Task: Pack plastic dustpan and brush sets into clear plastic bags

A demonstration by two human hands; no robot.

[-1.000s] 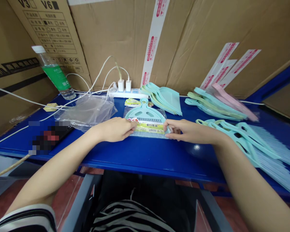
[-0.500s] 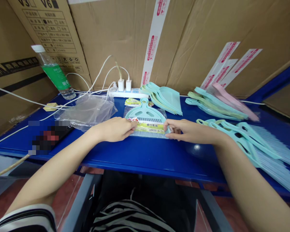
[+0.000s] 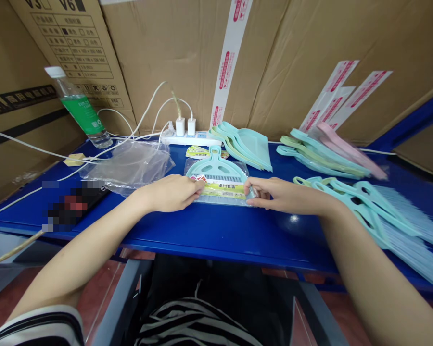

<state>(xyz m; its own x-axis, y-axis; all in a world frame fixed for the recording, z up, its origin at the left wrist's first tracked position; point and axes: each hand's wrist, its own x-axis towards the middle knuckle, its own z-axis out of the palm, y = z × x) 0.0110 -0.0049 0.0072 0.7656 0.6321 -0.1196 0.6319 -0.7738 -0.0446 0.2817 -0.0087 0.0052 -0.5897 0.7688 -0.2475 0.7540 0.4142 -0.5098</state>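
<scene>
Bagged dustpan-and-brush set [image 3: 216, 179] lay flat on blue metal bench [image 3: 209, 230], seemingly mid-handling. Left hand [image 3: 169, 193] rested fingers together on its left edge, grip unclear; right hand [image 3: 277, 196] pinched its right edge narrowly

View rotated slightly, water bottle [image 3: 81, 113] leaning further left, paper strips [image 3: 364, 93] riding higher

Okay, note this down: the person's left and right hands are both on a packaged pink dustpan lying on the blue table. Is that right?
Not quite: the head view shows the packaged dustpan is light teal, not pink. The rest stands: the left hand and right hand are both on it, and it lies on the blue table.
</scene>
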